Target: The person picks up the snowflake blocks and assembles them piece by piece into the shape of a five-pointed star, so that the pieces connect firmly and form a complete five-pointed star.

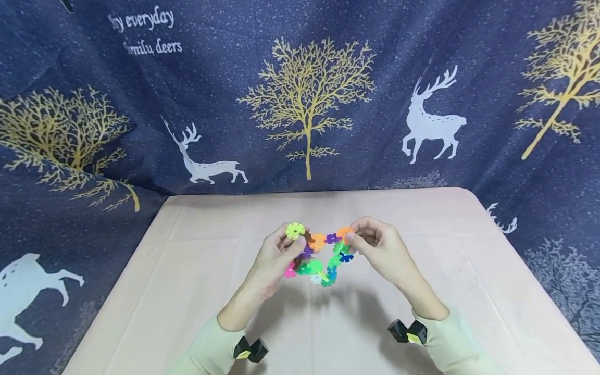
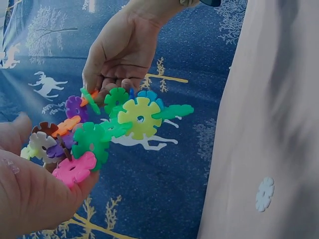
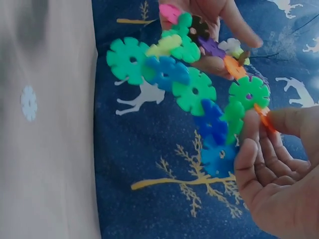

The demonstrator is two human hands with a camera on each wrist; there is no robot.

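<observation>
Both hands hold up a loop of interlocking plastic flower discs, joined at their notches in green, blue, purple, orange, brown and pink. My left hand grips its left side, thumb in front, near a yellow-green disc and a pink disc. On the right side, my right hand pinches an orange disc between thumb and fingers. Green and blue discs hang between the hands. The left palm partly hides the discs on its side.
A single white flower disc lies on the table below the loop. The table has a pale pink cloth. Behind it hangs a dark blue curtain printed with deer and trees. Each sleeve cuff carries a black wrist camera.
</observation>
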